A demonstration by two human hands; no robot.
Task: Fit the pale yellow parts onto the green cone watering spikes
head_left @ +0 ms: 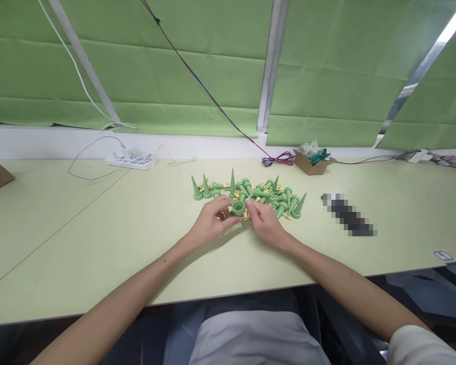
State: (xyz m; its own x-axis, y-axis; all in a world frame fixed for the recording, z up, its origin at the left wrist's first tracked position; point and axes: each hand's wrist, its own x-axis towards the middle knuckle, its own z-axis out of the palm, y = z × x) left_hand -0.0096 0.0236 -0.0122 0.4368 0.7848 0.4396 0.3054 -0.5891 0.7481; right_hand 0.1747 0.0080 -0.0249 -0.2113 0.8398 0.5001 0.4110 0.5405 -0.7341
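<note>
My left hand (211, 220) is closed around a green plastic watering spike (238, 208), thumb and fingers on either side of its round end. That end faces up and shows its hollow, ringed inside. Against the spike's right side my right hand (266, 223) is closed in a pinch, and a bit of yellow shows by its fingertips. What exactly lies between those fingertips is hidden. Just beyond both hands is a loose pile of similar green spikes (247, 185), several with yellow valve pieces. A few stand upright on their wide ends, such as the tall spike (232, 184).
At the back left of the pale table (79, 238) lies a white power strip (131, 161) with cables. A small cardboard box (312, 166) with plastic and green material stands at the back right, beside coiled red-blue wire (279, 159). A blurred dark object (348, 215) lies right of the pile.
</note>
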